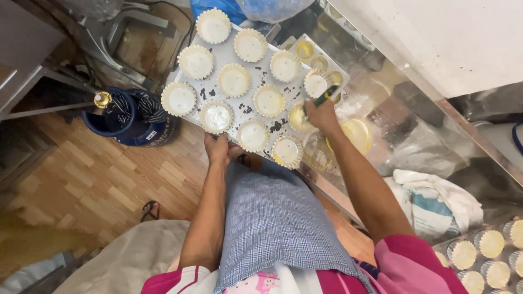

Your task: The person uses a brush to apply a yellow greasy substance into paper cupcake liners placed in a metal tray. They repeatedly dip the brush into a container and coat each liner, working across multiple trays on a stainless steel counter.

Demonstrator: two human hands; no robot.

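A long steel table runs up the right side. A white bag with a blue patch lies on it. A blue gas tank stands on the wood floor. A flat tray holds rows of white cups with crinkly edges. The left hand grips the tray's near edge, fingers closed on it. The right hand is closed around a small green tool, just above a cup at the tray's right edge.

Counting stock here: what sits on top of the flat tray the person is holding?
On the tray sit fluted moulds lined with pale dough, amid dark crumbs. The right hand covers part of one mould, so its contents are hidden.
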